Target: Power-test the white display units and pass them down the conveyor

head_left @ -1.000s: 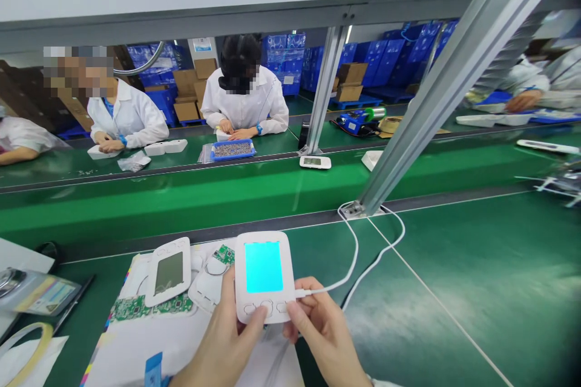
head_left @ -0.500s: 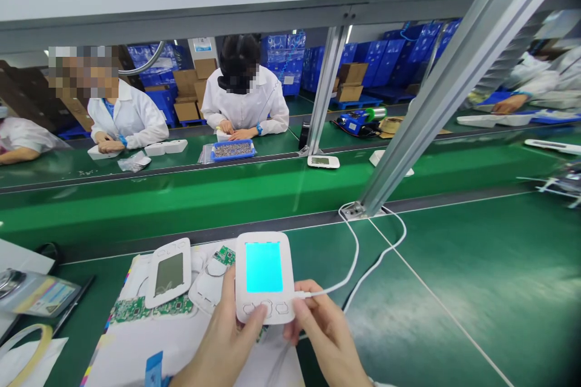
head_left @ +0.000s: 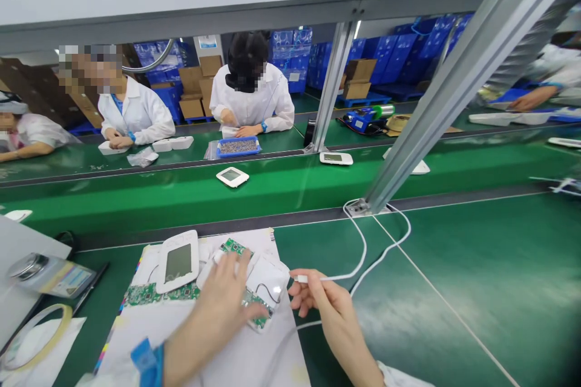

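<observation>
Left hand (head_left: 222, 296) spread, fingers loose, over white housing (head_left: 269, 274) with circuit board (head_left: 259, 300), on paper sheet (head_left: 154, 344); contact unclear. Right hand (head_left: 336, 311) pinches cable plug (head_left: 301, 279), tip bare, just beside housing. Step: seemingly picking up; next move calls for firm left grip.

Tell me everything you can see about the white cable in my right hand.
The cable is thin, white and plastic-looking, ending in a slim white plug that points left. Your right hand holds it near that end, between thumb and fingers; it appears unplugged. From there it runs right, then curves over the green bench toward the foot of the metal post. Another white strand leaves the post's far side; whether it is the same cable is unclear.
</observation>
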{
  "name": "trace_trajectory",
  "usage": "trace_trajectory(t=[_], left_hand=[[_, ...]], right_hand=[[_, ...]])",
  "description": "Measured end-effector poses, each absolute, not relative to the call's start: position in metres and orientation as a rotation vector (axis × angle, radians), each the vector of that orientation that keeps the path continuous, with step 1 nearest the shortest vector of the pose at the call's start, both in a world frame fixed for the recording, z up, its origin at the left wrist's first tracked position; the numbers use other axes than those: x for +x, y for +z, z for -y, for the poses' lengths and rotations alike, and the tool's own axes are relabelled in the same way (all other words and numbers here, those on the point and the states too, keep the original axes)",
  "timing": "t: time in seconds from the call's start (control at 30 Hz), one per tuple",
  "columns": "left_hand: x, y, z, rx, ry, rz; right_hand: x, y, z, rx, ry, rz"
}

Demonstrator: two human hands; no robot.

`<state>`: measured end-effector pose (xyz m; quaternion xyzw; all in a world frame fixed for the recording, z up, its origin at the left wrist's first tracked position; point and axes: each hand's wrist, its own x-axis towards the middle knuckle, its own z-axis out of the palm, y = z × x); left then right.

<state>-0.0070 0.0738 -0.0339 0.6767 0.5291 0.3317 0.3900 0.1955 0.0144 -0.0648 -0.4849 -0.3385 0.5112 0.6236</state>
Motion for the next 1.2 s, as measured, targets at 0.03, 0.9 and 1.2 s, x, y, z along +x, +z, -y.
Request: trace_trajectory(t=[0.03,0.9,1.2], left_hand=[[0.002,-0.041,-0.06,1.814,0.754,-1.361],[0.024,-0.026,-0.058,0.553,0.871,-0.866],[0.025,-0.022,-0.059,0.563,0.888,-0.874]], right_hand=[[0.196,-0.065,-0.015,-1.118,1.17,0.777],[0.191,-0.055,0.0,-1.023,1.183,0.895],[0.19,-0.056,-0.001,-1.073,1.115,0.879]])
